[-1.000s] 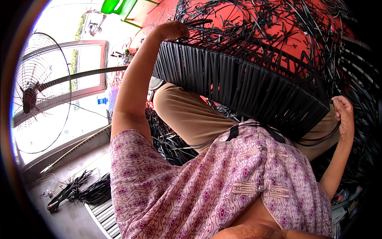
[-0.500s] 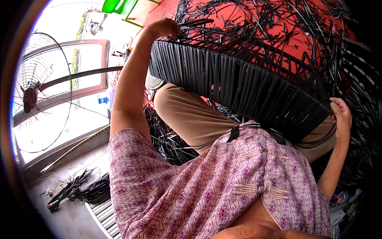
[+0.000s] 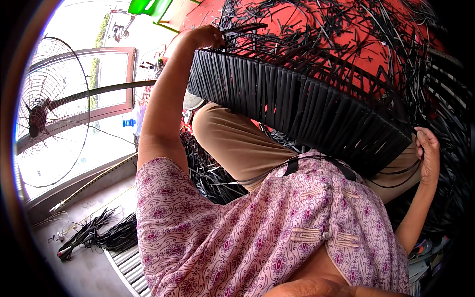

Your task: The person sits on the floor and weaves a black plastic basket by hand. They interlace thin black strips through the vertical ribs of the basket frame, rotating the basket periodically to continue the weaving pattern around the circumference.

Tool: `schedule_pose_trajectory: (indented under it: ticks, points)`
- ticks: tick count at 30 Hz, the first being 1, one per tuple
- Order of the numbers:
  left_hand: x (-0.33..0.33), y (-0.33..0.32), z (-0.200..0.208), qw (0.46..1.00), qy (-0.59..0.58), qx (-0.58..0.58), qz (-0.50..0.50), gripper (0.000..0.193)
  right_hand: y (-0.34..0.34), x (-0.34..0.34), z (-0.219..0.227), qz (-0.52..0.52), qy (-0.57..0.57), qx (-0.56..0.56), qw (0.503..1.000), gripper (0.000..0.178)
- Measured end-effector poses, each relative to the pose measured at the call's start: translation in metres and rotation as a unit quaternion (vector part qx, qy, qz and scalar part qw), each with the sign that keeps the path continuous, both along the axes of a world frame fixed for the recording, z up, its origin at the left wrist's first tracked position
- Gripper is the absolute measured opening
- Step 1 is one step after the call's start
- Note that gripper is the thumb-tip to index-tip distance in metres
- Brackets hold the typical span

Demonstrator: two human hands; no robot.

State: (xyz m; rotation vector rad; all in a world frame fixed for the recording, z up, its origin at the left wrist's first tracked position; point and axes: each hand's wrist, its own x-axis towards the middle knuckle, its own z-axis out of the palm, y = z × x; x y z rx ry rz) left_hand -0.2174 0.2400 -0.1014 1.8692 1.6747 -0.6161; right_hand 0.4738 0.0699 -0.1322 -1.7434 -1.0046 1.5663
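Across my lap lies a long frame wrapped in black flat strips point(image 3: 297, 94), tilted, its strips close together with narrow gaps. My left hand point(image 3: 207, 36) is closed at its far left corner, with dark strip ends point(image 3: 247, 28) sticking out beside the fingers; the fingertips are partly hidden. At the near right end, my right hand point(image 3: 428, 148) is closed with thumb and fingers together on a thin black strip point(image 3: 396, 173). This strip loops below the hand over my trouser leg, just beside the frame's corner.
Loose black strips point(image 3: 316, 20) are strewn over the red floor point(image 3: 363, 32), heaped thickly at the right. A fan point(image 3: 39, 119) stands at the left by a window. Bundled strips point(image 3: 94, 237) lie behind my left side. A green chair point(image 3: 151, 6) is at the far left.
My right hand has shifted slightly outward and nearer to me, away from the frame's corner. The left hand and frame have barely moved, a little to the right.
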Motion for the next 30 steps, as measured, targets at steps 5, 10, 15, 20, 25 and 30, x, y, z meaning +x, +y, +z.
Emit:
schedule_pose_trajectory:
  ticks: [5,10,15,20,25,30]
  points:
    - [-0.006,0.003,-0.007,0.993,0.049,-0.026,-0.100,0.027,0.003,0.003,0.000,-0.007,0.010,-0.001,1.000,0.020]
    - [-0.006,0.004,-0.017,0.985,0.090,-0.010,-0.144,0.024,0.001,0.004,-0.001,-0.010,0.011,0.006,1.000,0.019]
    - [-0.001,0.015,-0.023,0.977,0.153,-0.096,-0.113,0.024,0.003,0.001,0.000,-0.009,0.011,-0.001,1.000,0.018]
    - [-0.003,0.008,-0.017,0.996,0.020,-0.055,0.068,0.018,0.003,0.000,-0.003,-0.008,0.018,0.004,1.000,0.018]
    - [-0.024,0.005,-0.019,0.998,-0.055,0.017,0.032,0.022,0.007,-0.014,-0.006,0.006,0.021,0.008,1.000,0.018]
    - [-0.050,0.022,-0.039,0.967,0.020,0.073,-0.242,0.025,0.006,-0.020,-0.006,0.006,0.033,0.010,0.999,0.017]
